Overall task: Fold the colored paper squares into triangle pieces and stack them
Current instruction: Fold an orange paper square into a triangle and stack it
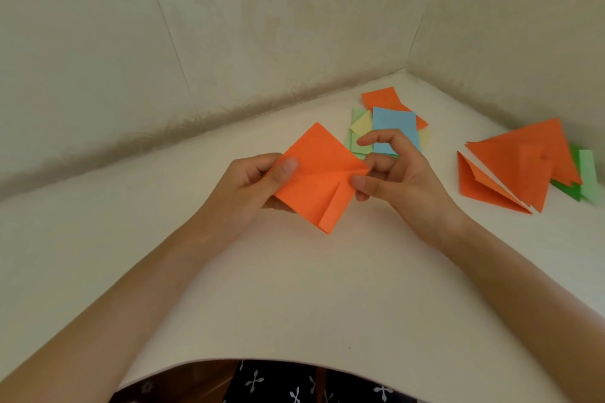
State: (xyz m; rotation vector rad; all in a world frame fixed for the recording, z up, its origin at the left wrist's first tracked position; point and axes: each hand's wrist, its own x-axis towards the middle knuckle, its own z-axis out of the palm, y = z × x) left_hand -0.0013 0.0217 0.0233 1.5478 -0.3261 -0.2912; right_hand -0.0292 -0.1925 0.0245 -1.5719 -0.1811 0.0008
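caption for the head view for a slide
Left hand and right hand pinch a creased orange paper square over the white table.

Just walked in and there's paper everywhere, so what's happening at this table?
A person holds a partly creased orange square above the white table: left hand grips its left corner, right hand pinches its right corner. Loose colored squares lie beyond it; folded orange triangles are piled at the right.

Both hands pinching orange paper, white table

white table: paper squares (mixed colours), folded triangles.
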